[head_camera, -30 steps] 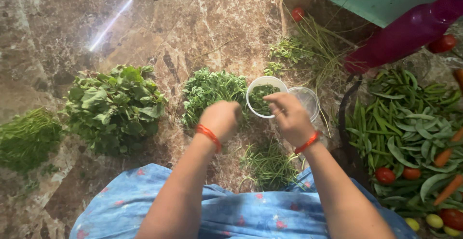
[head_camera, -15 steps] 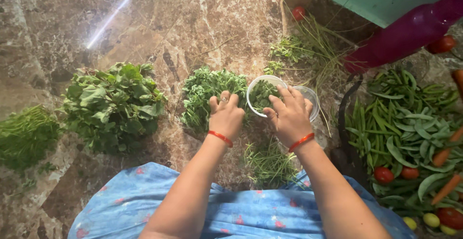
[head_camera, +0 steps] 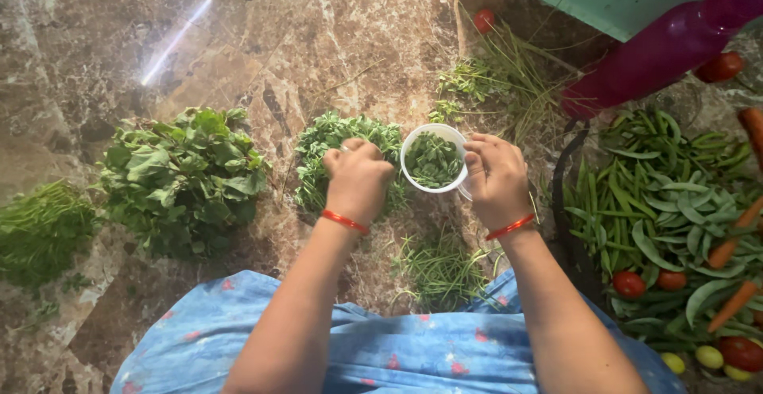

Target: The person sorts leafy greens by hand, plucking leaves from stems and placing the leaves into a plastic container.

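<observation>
Well, the person is picking leaves off a bunch of small-leaved greens (head_camera: 330, 144) at the centre of the frame and collecting them in a white cup (head_camera: 433, 160) just to its right. The left hand (head_camera: 358, 178) is closed in a loose fist on the greens, apparently pinching a sprig. The right hand (head_camera: 497, 178) curls against the cup's right rim, steadying it (already well lined with leaves). As I judge it, the next move calls for carrying the plucked bit across and dropping it cleanly in the cup. Bare stems (head_camera: 441, 271) lie lower centre. Both sets of fingertips are hidden behind the knuckles, so what they grip is hard to confirm.
</observation>
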